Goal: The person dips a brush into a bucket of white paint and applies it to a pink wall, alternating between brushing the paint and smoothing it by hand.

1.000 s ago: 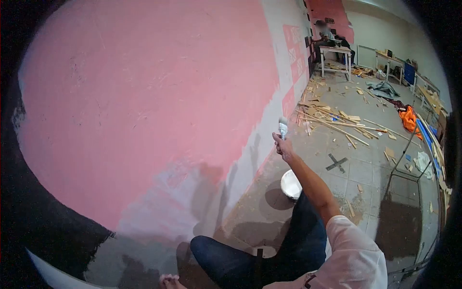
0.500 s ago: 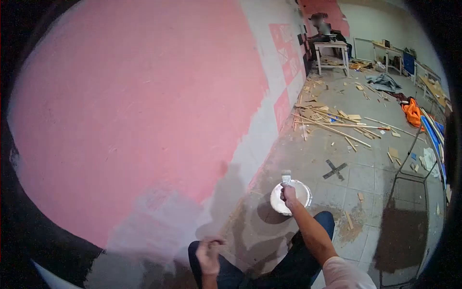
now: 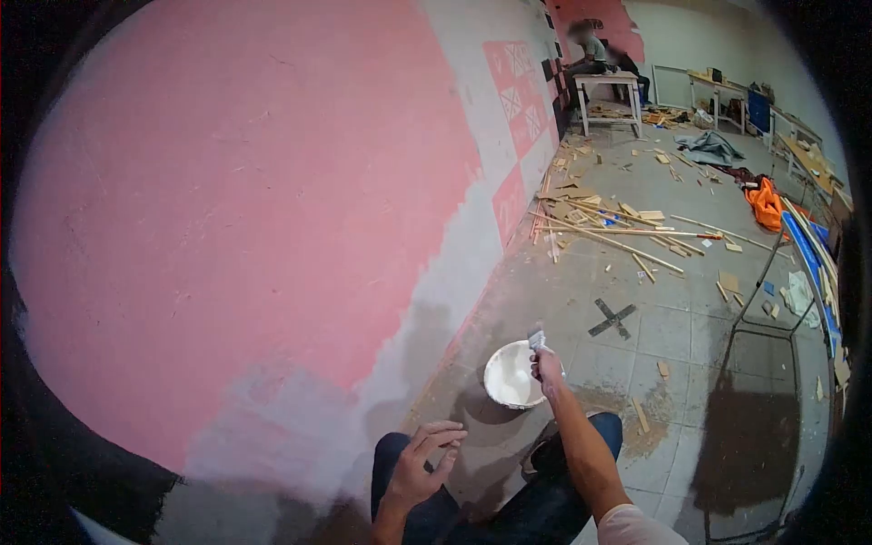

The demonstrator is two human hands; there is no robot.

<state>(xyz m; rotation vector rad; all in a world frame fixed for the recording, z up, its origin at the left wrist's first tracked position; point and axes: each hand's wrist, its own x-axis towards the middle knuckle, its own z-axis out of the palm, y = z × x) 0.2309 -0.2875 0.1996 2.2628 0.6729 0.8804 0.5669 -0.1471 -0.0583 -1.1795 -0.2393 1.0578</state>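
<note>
My right hand (image 3: 547,371) is closed round the handle of a paintbrush (image 3: 536,339), bristles pointing up. The brush is over the far right rim of a white bucket (image 3: 510,381), whose inside is coated with white paint. Above my left knee, my left hand (image 3: 422,461) is held with its thumb apart from the fingers and nothing in it. To the left rises a pink wall (image 3: 272,182), with a whitish painted patch (image 3: 282,418) low down and a pale band along its right side.
Wood strips and scraps (image 3: 609,227) lie on the tiled floor along the wall. A black tape cross (image 3: 613,319) marks the floor beyond the bucket. At right stands a metal frame (image 3: 763,331). Two people (image 3: 595,59) are at a white table (image 3: 607,80) far back.
My left hand has risen and moved right, its fingers now clearly apart. The brush has tilted slightly over the bucket's right side. The view has shifted a little to the right.
</note>
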